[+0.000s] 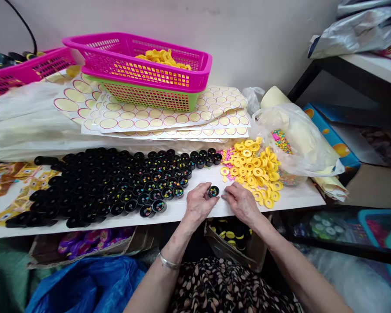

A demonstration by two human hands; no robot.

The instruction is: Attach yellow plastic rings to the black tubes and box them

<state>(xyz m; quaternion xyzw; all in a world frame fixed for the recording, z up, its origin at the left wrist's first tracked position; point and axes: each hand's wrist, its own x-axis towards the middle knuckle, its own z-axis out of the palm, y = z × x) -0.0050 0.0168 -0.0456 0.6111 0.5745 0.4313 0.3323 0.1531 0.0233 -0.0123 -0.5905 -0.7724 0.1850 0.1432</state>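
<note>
Pinching a black cup by its side, the left hand has thumb and fingers closed round it, right at the near edge of the white table. Cup's upright, and I can see tiny coloured bits down inside it. The right hand is just beside it on the right, fingertips bunched close together, but honestly I can't tell from where I'm standing whether there's anything small between them.

Off to the left it's a whole crowd of black cups, the filled cups packed side by side, and the ones on the near right side of the bunch clearly have coloured bits in them too. Farther left there's a scatter of shiny gold packets.

Just past the right hand sits a loose heap of yellow rings, with some pink pieces poking out at its far left side. Right of that, a clear plastic bag with multicoloured beads showing.

On the far side, a pink basket of more yellow parts is stacked in a green basket, all on top of sticker sheets with round labels.
</note>
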